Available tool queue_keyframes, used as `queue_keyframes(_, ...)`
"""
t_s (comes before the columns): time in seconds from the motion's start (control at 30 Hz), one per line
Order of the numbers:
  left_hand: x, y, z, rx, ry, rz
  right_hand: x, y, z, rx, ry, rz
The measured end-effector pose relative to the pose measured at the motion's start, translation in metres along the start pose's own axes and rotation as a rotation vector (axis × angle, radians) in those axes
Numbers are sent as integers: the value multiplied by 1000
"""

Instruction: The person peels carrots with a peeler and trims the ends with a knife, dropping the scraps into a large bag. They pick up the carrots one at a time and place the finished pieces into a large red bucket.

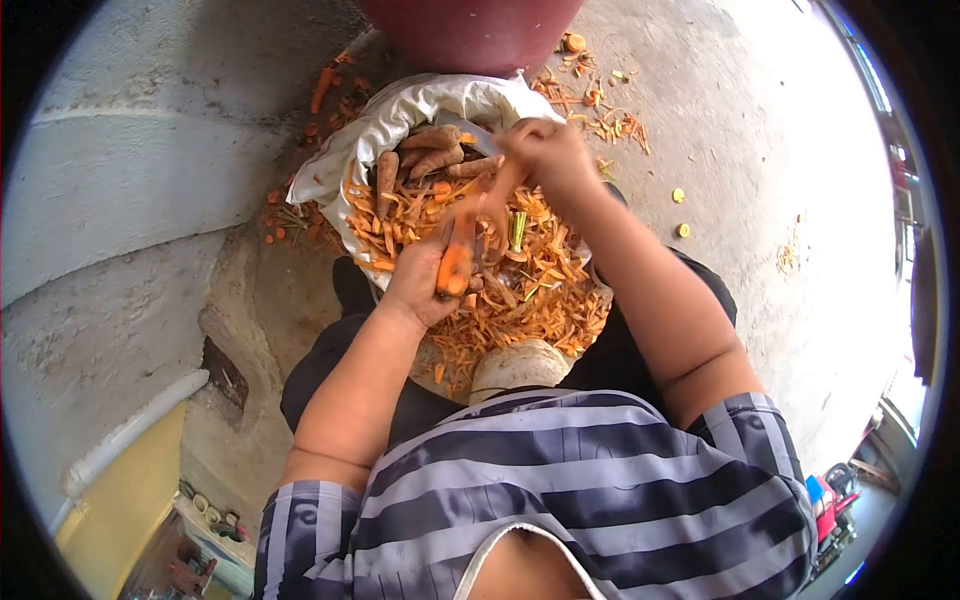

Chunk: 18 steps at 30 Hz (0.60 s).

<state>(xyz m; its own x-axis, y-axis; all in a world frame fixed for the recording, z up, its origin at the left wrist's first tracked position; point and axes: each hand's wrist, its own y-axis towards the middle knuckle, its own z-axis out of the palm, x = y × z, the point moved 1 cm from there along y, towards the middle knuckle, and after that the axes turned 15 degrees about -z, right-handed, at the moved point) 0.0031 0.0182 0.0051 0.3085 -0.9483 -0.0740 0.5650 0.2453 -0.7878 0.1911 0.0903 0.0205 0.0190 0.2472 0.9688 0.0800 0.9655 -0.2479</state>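
Over a white sack full of orange peelings, my left hand is closed round a carrot, whose peeled orange end points toward me. Ahead and to the right, my right hand is curled and blurred by motion. A blade-like grey shape lies just left of it, and whether that hand holds it is unclear. Several unpeeled carrots rest on the peelings at the sack's far left. A green stem piece lies among the peelings.
A dark red tub stands beyond the sack. Carrot scraps lie on the concrete floor on both sides. A pale wall rises at the left. My knees flank the sack.
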Motion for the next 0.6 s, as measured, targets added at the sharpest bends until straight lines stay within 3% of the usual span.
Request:
queue_keyframes(0.07, -1, 4, -4, 65, 37, -38, -6, 24, -31, -265, 96, -126)
queue_keyframes(0.1, 1, 4, -4, 40, 78, -41, 7, 23, -36, -383, 15, -91)
queue_keyframes(0.2, 1, 1, 3, -3, 34, -16, 23, 4, -16, -219, 45, -103)
queue_keyframes(0.23, -1, -3, 12, -46, 23, -10, 21, -4, -3, -67, 113, -5)
queue_keyframes(0.27, -3, -9, 23, -90, 12, -5, 12, -12, 7, 114, 113, -39)
queue_keyframes(0.33, -2, -10, 24, -95, 11, 8, 6, -21, 21, 220, -26, -261)
queue_keyframes(0.4, 6, 2, 7, -16, 36, 21, 8, -8, 8, 42, -2, -28)
queue_keyframes(0.43, 5, 4, 3, 161, 89, 10, 11, 3, -4, -99, 13, -24)
queue_keyframes(0.47, 7, 6, -1, 157, 69, 6, 12, 12, -17, -242, 30, -19)
queue_keyframes(0.53, 8, 6, -2, 150, 28, -4, 12, 24, -30, -343, -32, -130)
queue_keyframes(0.57, 7, 5, -3, 121, 44, 4, 9, 20, -28, -311, 145, -147)
queue_keyframes(0.6, 5, 4, -3, 92, 59, 15, 10, 14, -20, -193, 88, -121)
